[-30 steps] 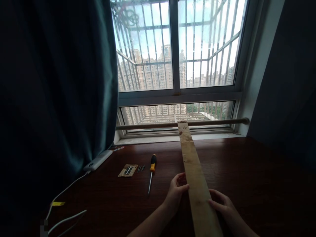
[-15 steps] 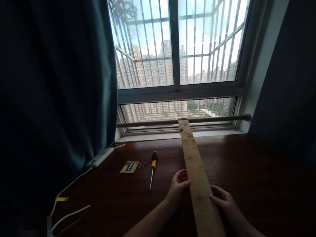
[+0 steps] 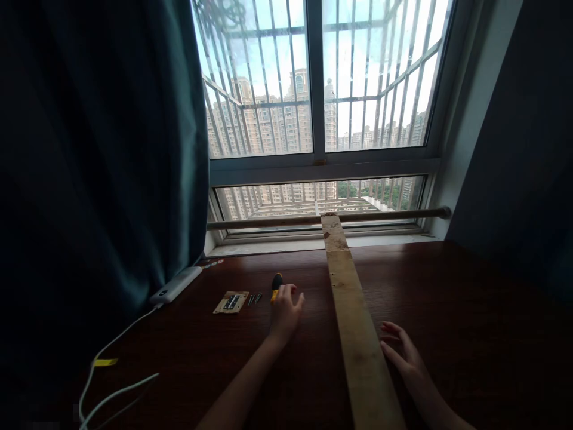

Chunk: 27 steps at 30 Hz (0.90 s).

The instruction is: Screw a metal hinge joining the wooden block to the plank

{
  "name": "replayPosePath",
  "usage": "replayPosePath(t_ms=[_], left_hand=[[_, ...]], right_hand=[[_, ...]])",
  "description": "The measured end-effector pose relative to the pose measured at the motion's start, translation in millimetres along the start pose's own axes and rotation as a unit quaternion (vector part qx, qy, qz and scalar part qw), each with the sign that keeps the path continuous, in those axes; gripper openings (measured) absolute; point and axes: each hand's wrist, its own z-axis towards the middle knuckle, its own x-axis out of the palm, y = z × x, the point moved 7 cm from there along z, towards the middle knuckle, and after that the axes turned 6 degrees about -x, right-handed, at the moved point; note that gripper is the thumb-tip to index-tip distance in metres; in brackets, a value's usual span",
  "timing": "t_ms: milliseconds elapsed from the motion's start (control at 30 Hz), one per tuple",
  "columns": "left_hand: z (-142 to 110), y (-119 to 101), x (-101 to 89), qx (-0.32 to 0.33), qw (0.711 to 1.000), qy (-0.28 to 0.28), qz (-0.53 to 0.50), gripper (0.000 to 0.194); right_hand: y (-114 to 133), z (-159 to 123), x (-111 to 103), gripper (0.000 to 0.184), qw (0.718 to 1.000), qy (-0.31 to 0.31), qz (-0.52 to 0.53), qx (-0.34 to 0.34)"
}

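My left hand (image 3: 285, 310) is over the yellow-and-black screwdriver (image 3: 276, 280), with its fingers apart and slightly curled. It hides the lower handle and the shaft; I cannot tell whether it touches the tool. A long wooden board (image 3: 353, 316) runs from the near edge of the view to the window, its far end at the rail. Beside the board's right edge is my right hand (image 3: 403, 355), fingers spread, thumb close to the wood. Several screws (image 3: 255, 298) lie left of the screwdriver, next to a small brown packet (image 3: 231, 303) with a dark metal piece on it.
The dark red-brown wooden surface (image 3: 425, 286) reaches to the windowsill. A rail (image 3: 394, 215) crosses in front of the barred window. On the left stand a dark curtain (image 3: 170, 179), a white power strip (image 3: 176, 285), a white cable (image 3: 116, 394) and a yellow strip (image 3: 105, 362).
My left hand has let go of the board's left edge and moved left and forward to the screwdriver. My right hand has loosened slightly beside the board. The board stays in place.
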Motion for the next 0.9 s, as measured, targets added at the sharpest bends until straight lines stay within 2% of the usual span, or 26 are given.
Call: replayPosePath(t_ms=[67,133,300,433,667,800,900], left_hand=[[11.7,20.9,-12.5,-0.023,0.986,-0.051,0.157,0.028],[18.9,41.1,-14.6,-0.053,0.965,-0.054,0.252,0.034],[23.9,68.4,-6.7,-0.098,0.94,-0.007,0.326,0.038],[25.0,73.9,-3.7,-0.115,0.935,0.027,0.336,0.034],[22.5,66.3,-4.4,-0.109,0.943,0.029,0.314,0.036],[19.3,54.1,-7.4,-0.116,0.961,0.033,0.247,0.036],[11.4,28.7,-6.6,-0.078,0.989,0.027,0.122,0.032]], right_hand=[[-3.1,0.5,-0.8,0.045,1.0,-0.007,0.002,-0.003],[-5.5,0.9,0.9,0.045,1.0,0.002,0.007,0.001],[2.7,-0.6,13.1,0.052,0.996,0.082,0.02,0.007],[13.1,-2.0,20.6,0.052,0.992,0.126,0.022,-0.011],[15.3,0.1,34.9,0.052,0.991,0.13,0.034,-0.019],[14.8,2.7,44.9,0.055,0.99,0.135,0.038,-0.019],[11.3,4.7,46.1,0.057,0.99,0.133,0.04,-0.027]])
